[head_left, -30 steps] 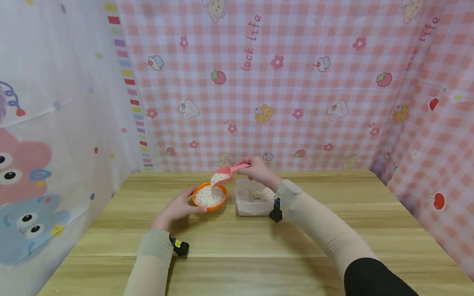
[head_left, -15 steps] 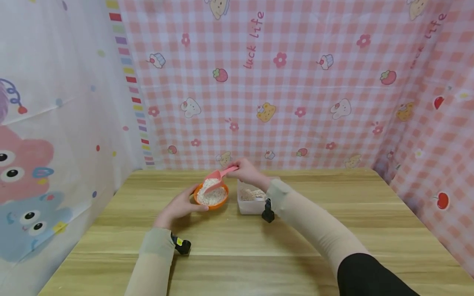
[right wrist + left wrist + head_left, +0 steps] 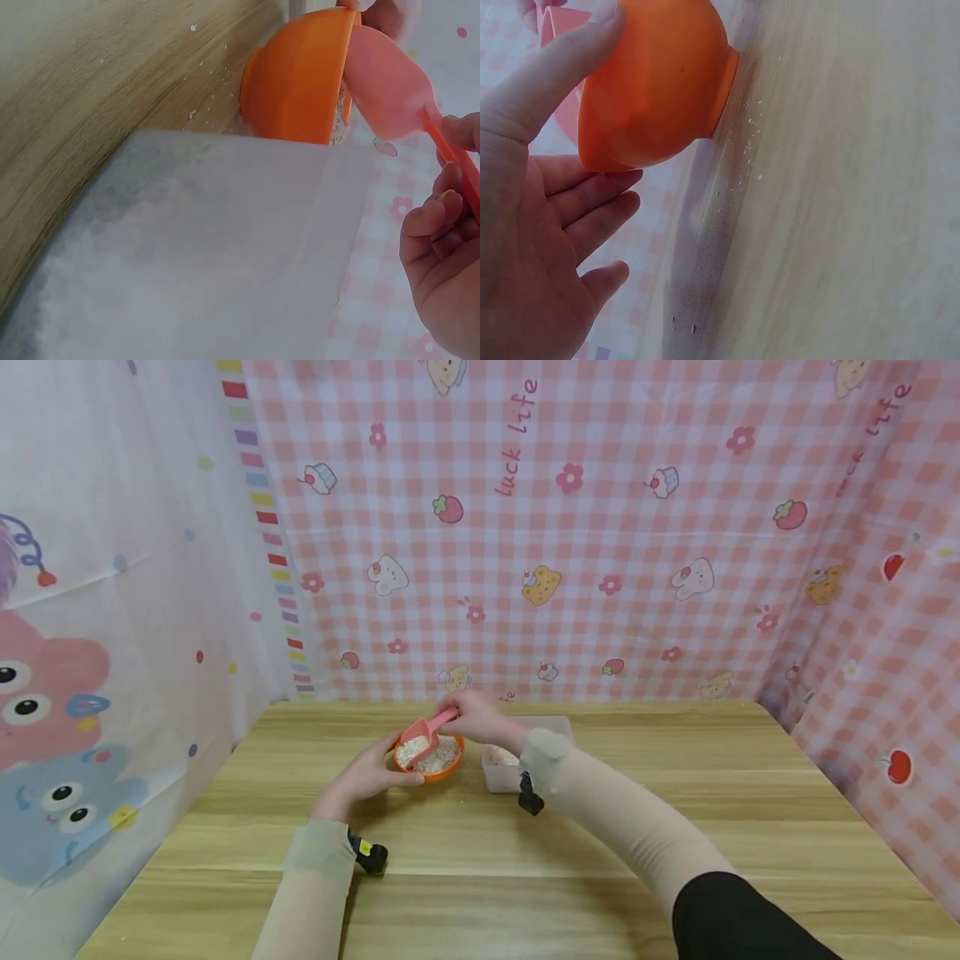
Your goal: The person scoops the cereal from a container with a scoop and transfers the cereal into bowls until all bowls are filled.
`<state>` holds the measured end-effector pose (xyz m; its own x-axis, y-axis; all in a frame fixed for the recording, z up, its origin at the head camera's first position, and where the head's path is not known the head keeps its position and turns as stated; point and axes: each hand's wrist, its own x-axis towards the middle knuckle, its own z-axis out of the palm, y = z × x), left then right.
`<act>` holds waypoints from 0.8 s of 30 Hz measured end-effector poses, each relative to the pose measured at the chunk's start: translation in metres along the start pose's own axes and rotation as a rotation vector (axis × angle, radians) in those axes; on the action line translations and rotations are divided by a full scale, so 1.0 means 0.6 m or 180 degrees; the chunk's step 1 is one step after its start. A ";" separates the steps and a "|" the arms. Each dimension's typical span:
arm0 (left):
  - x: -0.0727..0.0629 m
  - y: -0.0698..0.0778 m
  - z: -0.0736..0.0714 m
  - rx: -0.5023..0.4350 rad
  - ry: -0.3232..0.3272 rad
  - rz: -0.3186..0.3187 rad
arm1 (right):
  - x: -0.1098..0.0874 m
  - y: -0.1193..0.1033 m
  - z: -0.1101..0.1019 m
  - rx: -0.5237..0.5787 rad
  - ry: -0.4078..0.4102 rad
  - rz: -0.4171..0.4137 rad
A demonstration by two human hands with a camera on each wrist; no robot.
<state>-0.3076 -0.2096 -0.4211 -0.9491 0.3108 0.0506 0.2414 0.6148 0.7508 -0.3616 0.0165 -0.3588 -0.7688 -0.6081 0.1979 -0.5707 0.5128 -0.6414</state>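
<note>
My left hand (image 3: 366, 777) holds an orange bowl (image 3: 660, 82), its thumb on the near side and its fingers around the far side. Pale, oat-like flakes (image 3: 444, 755) fill much of the bowl. Between the thumb and fingers of my right hand (image 3: 480, 717) is the handle of a pink scoop (image 3: 386, 82). The scoop is tilted at the bowl's mouth, with flakes at its lower edge. In the left wrist view, the bowl hides most of the scoop.
A translucent rectangular container (image 3: 502, 782) with more flakes stands right of the bowl, partly hidden under my right forearm. Loose crumbs (image 3: 751, 127) lie on the wooden table (image 3: 465, 893) near the bowl. A pink checked cloth (image 3: 480, 543) hangs behind the table.
My right hand has moved left and lowered the scoop from above the bowl's edge to its mouth, tipping flakes in. My left hand stays on the bowl.
</note>
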 end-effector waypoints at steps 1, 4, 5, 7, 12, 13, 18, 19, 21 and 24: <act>0.000 -0.001 0.000 -0.0005 -0.0002 0.0013 | 0.000 -0.002 0.001 -0.0002 0.0001 -0.0020; 0.001 -0.001 0.000 -0.0033 -0.0004 0.0036 | 0.001 -0.005 0.001 -0.0022 0.0000 -0.0057; 0.001 -0.002 0.000 -0.0035 -0.0007 0.0045 | 0.000 -0.006 0.001 -0.0021 -0.0004 -0.0056; 0.001 -0.002 0.000 -0.0043 -0.0009 0.0048 | -0.001 -0.009 -0.001 -0.0005 -0.0016 -0.0048; 0.002 -0.002 0.000 -0.0015 0.0001 0.0032 | -0.005 -0.018 -0.013 -0.0016 -0.0048 0.0002; 0.002 -0.002 0.000 0.0007 0.0008 0.0036 | -0.006 -0.018 -0.016 -0.0014 -0.0059 0.0017; 0.002 -0.001 0.000 0.0057 0.0044 0.0045 | -0.010 -0.023 -0.038 -0.0064 -0.0100 0.0024; 0.002 -0.002 0.000 0.0076 0.0051 0.0054 | -0.011 -0.024 -0.042 -0.0108 -0.0093 -0.0006; 0.002 -0.002 0.000 0.0079 0.0054 0.0021 | -0.014 -0.026 -0.050 -0.0147 -0.0083 -0.0042; 0.003 -0.003 0.001 0.0074 0.0057 -0.0008 | -0.015 -0.022 -0.059 -0.0165 -0.0080 -0.0108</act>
<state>-0.3093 -0.2096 -0.4229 -0.9532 0.2963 0.0606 0.2433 0.6323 0.7355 -0.3573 0.0367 -0.3256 -0.7416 -0.6404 0.1997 -0.6109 0.5218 -0.5953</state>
